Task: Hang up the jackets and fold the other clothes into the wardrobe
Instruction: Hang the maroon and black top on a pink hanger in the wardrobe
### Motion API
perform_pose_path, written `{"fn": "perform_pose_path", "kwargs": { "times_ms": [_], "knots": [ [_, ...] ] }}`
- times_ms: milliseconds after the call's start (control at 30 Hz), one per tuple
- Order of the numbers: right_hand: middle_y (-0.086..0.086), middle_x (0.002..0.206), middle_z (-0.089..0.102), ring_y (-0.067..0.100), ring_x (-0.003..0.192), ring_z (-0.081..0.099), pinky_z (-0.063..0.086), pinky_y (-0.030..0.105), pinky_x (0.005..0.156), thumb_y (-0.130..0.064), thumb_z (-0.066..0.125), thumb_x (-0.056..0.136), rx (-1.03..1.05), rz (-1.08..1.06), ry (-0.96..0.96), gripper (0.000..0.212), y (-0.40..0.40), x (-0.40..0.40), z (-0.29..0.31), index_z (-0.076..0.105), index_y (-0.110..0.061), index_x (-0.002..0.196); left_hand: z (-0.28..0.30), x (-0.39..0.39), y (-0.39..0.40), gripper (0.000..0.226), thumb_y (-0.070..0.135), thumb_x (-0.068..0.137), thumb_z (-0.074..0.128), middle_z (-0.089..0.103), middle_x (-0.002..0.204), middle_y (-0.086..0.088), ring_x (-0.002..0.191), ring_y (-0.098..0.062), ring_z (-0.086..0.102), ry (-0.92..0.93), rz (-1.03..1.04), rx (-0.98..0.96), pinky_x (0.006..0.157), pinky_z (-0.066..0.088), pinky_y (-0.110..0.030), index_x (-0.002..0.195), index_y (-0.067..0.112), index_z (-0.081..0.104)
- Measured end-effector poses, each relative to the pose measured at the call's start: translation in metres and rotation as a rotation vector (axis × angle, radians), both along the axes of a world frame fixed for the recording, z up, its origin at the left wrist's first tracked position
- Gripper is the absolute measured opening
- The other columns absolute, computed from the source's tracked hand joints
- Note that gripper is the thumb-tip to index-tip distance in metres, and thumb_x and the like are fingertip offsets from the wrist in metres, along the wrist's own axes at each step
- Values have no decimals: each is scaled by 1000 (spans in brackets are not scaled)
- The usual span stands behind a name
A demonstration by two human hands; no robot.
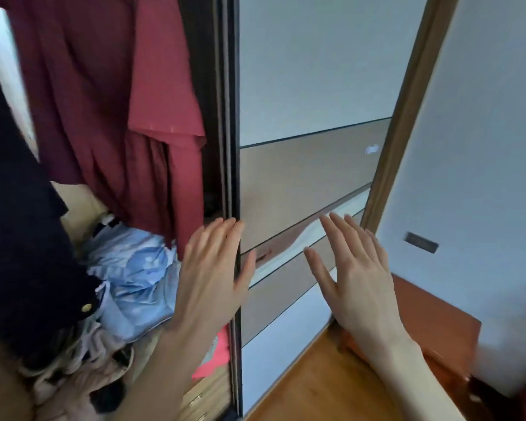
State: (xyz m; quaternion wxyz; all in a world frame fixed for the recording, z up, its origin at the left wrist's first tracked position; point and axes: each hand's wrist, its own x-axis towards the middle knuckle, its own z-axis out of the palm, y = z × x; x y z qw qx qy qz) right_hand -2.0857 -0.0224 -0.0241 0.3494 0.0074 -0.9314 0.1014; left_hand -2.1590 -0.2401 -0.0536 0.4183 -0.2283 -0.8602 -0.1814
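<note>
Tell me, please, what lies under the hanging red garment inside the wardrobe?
Under the red garment lies a crumpled light blue cloth, with beige clothes lower down. The left hand and a dark garment cover part of the pile, so the rest cannot be seen.

Two bare forearms are seen reaching in from the lower edge, each ending in a bare hand: the left hand [211, 270] and the right hand [357, 273]. No sleeves, rings, watches or bracelets are worn. The fingers are long and slender, with short, unpainted nails.
</note>
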Motion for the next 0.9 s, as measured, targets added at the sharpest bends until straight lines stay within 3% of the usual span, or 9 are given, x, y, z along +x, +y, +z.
{"fn": "perform_pose_path", "kwargs": {
  "times_ms": [100, 333, 500, 633, 900],
  "knots": [
    [2, 162, 44, 23, 154, 34, 22, 45, 127, -60, 36, 106, -4, -92, -28, 65, 49, 18, -16, 44, -22, 158, -9, 0, 60, 41, 35, 104, 51, 60, 134, -5, 128, -29, 55, 5, -115, 21, 111, 40, -43, 135, 9, 57],
    [0, 161, 45, 25, 153, 36, 17, 46, 123, -62, 41, 104, -39, -340, -46, 64, 167, 65, -54, 47, -24, 156, -27, 21, 206, 47, 42, 106, 43, 62, 139, -8, 131, -30, 57, -99, -332, -30, 109, 48, -48, 139, 11, 56],
    [2, 162, 44, 24, 154, 35, 26, 51, 127, -63, 35, 106, -80, -512, -77, 65, 243, 116, -76, 45, -23, 156, -46, 51, 301, 57, 48, 104, 44, 62, 144, -13, 135, -33, 58, -209, -463, -41, 108, 51, -56, 141, 9, 61],
    [3, 159, 49, 23, 153, 37, 25, 46, 128, -58, 43, 106, -77, -649, -41, 62, 288, 157, -86, 49, -19, 154, -53, 77, 370, 57, 47, 101, 50, 60, 147, -12, 137, -33, 56, -263, -614, -42, 106, 52, -58, 143, 11, 60],
    [5, 153, 56, 24, 150, 43, 34, 49, 123, -54, 46, 107, -120, -936, 5, 59, 352, 224, -108, 55, -13, 148, -75, 111, 493, 54, 50, 105, 46, 57, 151, -6, 144, -25, 49, -250, -916, -128, 117, 44, -49, 147, 16, 56]
  ]
}}
